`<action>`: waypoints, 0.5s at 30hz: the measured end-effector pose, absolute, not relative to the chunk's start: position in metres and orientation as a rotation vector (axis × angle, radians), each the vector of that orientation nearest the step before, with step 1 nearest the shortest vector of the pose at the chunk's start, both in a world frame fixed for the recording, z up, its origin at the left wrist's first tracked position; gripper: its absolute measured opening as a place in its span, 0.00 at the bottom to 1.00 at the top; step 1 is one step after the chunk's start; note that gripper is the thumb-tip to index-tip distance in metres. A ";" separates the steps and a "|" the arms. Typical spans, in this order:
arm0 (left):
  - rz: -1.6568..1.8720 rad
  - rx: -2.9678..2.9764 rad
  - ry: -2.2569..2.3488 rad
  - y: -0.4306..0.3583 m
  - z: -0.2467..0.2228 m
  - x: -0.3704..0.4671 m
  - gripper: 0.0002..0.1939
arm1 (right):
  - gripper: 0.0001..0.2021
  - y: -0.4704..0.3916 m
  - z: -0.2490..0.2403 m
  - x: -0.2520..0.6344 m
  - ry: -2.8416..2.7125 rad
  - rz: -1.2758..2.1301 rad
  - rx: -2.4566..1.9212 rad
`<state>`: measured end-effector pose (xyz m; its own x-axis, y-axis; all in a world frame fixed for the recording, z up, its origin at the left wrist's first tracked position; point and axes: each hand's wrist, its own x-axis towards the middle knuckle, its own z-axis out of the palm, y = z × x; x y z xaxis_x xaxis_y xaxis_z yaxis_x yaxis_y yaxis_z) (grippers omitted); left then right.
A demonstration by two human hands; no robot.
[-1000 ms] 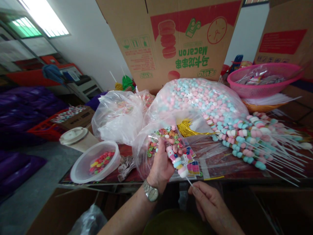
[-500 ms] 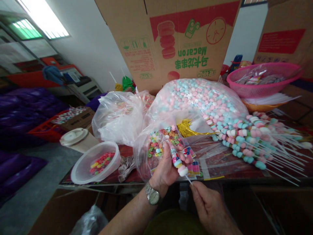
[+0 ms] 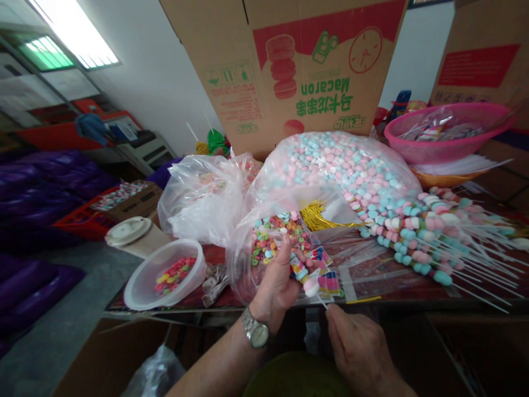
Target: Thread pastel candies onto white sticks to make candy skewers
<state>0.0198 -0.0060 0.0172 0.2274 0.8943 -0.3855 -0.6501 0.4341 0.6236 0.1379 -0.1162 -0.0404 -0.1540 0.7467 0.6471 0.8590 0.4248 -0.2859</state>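
Looking down in the head view, I have a skewer of sweets [image 3: 311,286] between my two hands, just above the near edge of the table [image 3: 215,253]. I judge this one nearly made up: a white and pink sweet sits lowest, more colours run up into my palm, and only the bare stick [image 3: 322,301] shows below. Its upper end is hidden by my fingers, so I cannot tell whether it is full or wrapped. To the right, a pile of loaded skewers [image 3: 421,256] lies with sticks pointing outward, so many look strung already. Plenty remains loose: round sweets in the big clear bag [image 3: 330,157], and rings [image 3: 264,237] just beyond my left hand. Gold ties [image 3: 314,216] lie near, seemingly unused.

My left hand [image 3: 279,281] is turned palm up, thumb raised, fingers partly curled round the sweets. My right hand [image 3: 357,342] is lower, back upward, thumb and forefinger pinched closed on the stick's end. Both forearms reach in from below, the left wrist wearing a watch [image 3: 258,333].
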 end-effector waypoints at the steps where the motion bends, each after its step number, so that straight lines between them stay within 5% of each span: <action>1: 1.093 0.376 0.784 -0.009 0.016 0.023 0.13 | 0.13 -0.116 -0.040 0.137 -1.937 -0.203 -1.355; 8: 0.998 0.265 0.799 -0.015 0.009 0.027 0.19 | 0.11 -0.112 -0.038 0.132 -1.948 -0.399 -1.357; 15: 0.993 0.184 0.926 -0.003 0.013 0.013 0.14 | 0.10 -0.115 -0.038 0.138 -2.008 -0.541 -1.321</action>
